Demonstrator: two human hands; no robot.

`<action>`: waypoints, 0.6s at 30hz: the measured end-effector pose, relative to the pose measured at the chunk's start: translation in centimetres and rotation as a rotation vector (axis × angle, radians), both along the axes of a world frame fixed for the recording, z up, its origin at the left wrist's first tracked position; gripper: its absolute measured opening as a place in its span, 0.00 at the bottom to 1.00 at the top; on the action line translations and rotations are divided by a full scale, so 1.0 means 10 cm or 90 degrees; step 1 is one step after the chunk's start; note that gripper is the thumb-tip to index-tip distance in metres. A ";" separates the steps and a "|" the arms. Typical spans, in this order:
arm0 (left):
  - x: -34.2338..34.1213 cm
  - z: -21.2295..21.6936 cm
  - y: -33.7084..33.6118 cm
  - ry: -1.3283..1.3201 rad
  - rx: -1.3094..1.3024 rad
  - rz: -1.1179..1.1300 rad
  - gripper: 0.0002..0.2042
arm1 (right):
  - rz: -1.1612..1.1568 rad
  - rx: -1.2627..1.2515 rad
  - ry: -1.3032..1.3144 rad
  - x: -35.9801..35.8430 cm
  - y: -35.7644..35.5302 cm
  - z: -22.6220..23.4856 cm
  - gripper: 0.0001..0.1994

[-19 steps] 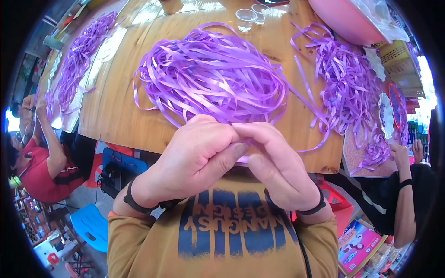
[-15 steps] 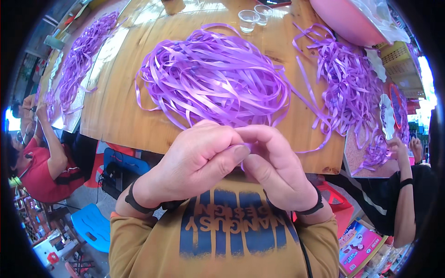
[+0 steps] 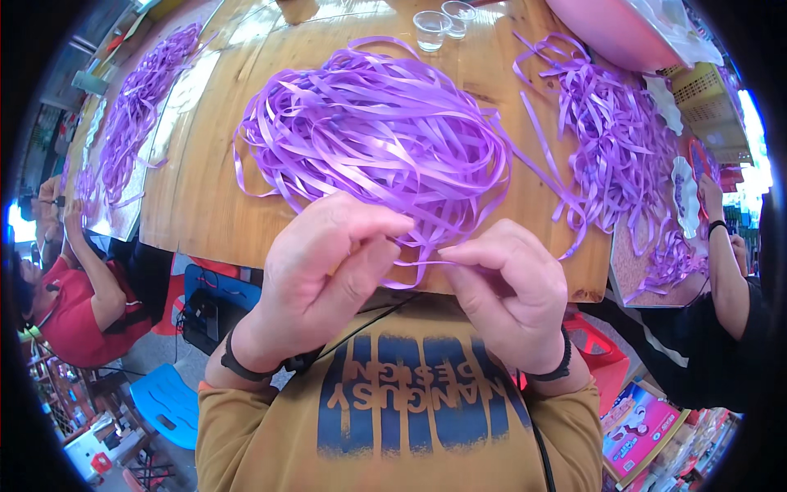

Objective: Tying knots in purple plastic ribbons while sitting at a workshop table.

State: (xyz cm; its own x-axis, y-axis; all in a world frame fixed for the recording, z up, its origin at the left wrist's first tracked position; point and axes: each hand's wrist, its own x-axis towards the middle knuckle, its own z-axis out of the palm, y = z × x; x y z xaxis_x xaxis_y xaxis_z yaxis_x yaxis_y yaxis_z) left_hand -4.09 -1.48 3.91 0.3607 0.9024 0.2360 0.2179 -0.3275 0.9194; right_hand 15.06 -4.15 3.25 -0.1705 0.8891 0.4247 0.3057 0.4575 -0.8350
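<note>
A thin strand of purple ribbon runs between my two hands, just in front of the table's near edge. My left hand is curled with thumb and forefinger on the strand's left end. At its right end, my right hand pinches the strand between thumb and fingertips. A slack loop of ribbon hangs beneath the strand. Beyond my hands lies a large loose heap of purple ribbon on the wooden table. The exact grip inside my left fingers is partly hidden.
More purple ribbon is heaped at right, and another pile at far left. Clear plastic cups and a pink basin stand at the back. People work on both sides. A blue stool is at lower left.
My hands have moved apart, the left one up and leftward, the right one rightward. The ribbon strand between them now shows. The person at right has raised a hand.
</note>
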 end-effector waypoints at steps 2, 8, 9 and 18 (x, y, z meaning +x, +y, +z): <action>-0.01 0.06 0.03 0.052 0.083 -0.092 0.07 | 0.004 0.004 0.000 0.01 0.00 0.00 0.08; 0.07 0.06 0.04 0.022 -0.223 -0.187 0.07 | -0.018 0.045 -0.039 0.00 -0.01 -0.04 0.08; 0.07 0.04 0.04 0.022 -0.224 -0.188 0.07 | -0.007 0.041 -0.036 0.01 -0.01 -0.06 0.08; 0.03 0.00 0.07 0.027 -0.133 -0.235 0.07 | 0.069 -0.043 -0.007 0.04 0.02 -0.04 0.06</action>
State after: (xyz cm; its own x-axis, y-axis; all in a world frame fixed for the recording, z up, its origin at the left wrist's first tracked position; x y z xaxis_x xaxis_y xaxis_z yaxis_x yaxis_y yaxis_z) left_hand -3.83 -0.82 3.89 0.6734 0.7382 0.0397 0.1598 -0.1977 0.9671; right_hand 15.48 -3.94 2.81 -0.2711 0.8917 0.3626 0.2674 0.4316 -0.8615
